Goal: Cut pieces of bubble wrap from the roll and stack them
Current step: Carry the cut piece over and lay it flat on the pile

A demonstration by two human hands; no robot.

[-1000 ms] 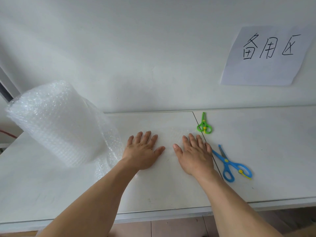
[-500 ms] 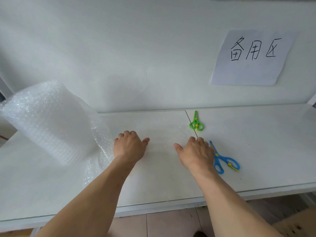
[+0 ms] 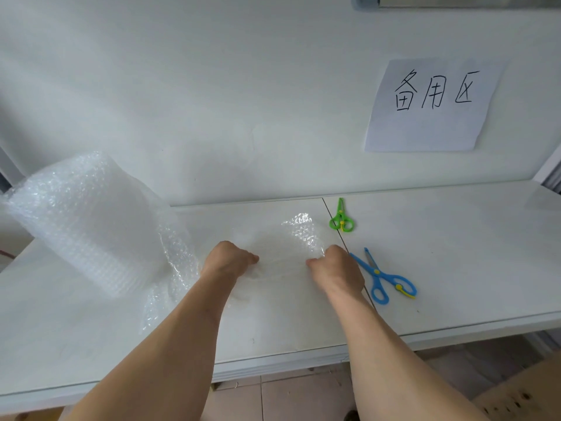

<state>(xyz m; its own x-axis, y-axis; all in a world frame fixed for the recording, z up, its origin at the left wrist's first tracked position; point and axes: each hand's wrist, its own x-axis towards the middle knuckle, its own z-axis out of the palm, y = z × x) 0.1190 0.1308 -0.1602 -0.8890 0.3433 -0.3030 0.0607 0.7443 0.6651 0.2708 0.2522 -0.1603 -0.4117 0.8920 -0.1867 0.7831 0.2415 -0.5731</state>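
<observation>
- Head view: my left hand and right hand grip the bubble wrap sheet.
- Roll: left of the sheet.
- Blue scissors: right of the sheet; I'd pull it taut before cutting.

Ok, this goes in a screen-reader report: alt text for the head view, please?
Both hands, left hand and right hand, grip a loose bubble wrap sheet on a white table. The bubble wrap roll stands left; blue scissors and green scissors lie right.
</observation>
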